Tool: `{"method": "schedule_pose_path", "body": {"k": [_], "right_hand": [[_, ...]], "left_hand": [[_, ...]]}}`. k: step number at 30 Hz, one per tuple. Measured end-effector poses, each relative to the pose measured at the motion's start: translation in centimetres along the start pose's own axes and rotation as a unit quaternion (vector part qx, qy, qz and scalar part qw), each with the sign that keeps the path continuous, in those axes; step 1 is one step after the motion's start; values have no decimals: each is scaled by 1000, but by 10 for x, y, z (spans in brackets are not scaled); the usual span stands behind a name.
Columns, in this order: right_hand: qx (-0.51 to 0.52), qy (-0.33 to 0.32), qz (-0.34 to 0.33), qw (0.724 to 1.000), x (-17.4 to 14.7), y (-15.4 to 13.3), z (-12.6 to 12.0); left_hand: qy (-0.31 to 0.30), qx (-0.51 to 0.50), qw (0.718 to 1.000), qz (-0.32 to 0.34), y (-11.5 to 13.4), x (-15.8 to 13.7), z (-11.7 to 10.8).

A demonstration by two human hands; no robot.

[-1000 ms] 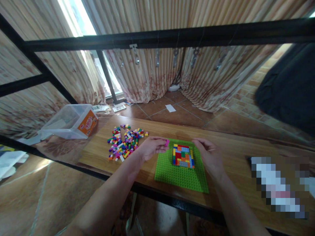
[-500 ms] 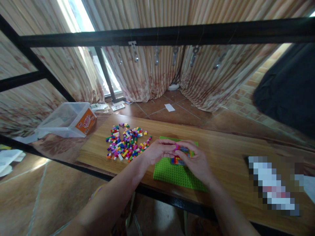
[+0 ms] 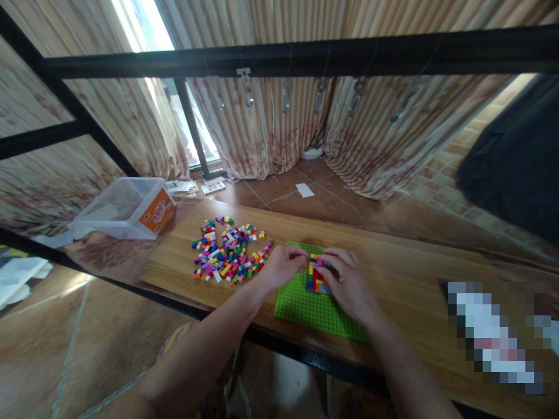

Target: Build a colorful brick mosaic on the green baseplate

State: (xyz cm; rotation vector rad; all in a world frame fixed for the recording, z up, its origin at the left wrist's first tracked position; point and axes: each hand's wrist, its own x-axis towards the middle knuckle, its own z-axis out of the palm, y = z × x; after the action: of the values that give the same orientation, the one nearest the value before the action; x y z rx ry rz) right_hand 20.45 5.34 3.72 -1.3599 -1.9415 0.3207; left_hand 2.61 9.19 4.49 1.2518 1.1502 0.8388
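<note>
A green studded baseplate [image 3: 301, 308] lies on the wooden table under my hands. On it stands a low block of colourful toy bricks [image 3: 312, 279], with red, yellow, blue and orange showing. My right hand [image 3: 351, 282] covers the block's right part, thumb and fingers closed around a pink toy brick [image 3: 321, 263] at its top. Just left of the block, my left hand [image 3: 283, 265] has its fingers pinched together near the block's upper left corner. Whatever they may hold is too small to make out.
Many loose bricks [image 3: 231, 250] lie in a pile left of the baseplate. A clear plastic box [image 3: 126, 212] with an orange label stands beyond the table's [image 3: 397, 279] left end. A pixelated object [image 3: 491, 337] lies at the right. A black metal bar [image 3: 279, 55] crosses in front of curtains.
My left hand has drawn away leftward from the pink brick and my right fingers, uncovering the block's left side. My right hand stays at the block. The view has shifted slightly.
</note>
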Motion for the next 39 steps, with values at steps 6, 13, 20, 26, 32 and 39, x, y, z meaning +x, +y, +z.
{"method": "schedule_pose_path", "body": {"k": [6,13,20,26,32,39], "right_hand": [[-56,8,-32,998,-1,4,6],[-75,16,-46,996,-1,4,11],[-67,23,-31,997,-2,8,13],[-15,44,35,998,0,6,8],[36,56,110,992,5,12,14],[62,43,172,982,9,15,18]], "left_hand": [[-53,108,991,64,-3,-4,1],[-56,151,982,93,0,-6,3],[-49,203,973,100,2,-9,4],[-43,231,967,102,5,-13,5],[5,248,964,97,2,-11,11],[47,226,969,89,-1,-5,18]]}}
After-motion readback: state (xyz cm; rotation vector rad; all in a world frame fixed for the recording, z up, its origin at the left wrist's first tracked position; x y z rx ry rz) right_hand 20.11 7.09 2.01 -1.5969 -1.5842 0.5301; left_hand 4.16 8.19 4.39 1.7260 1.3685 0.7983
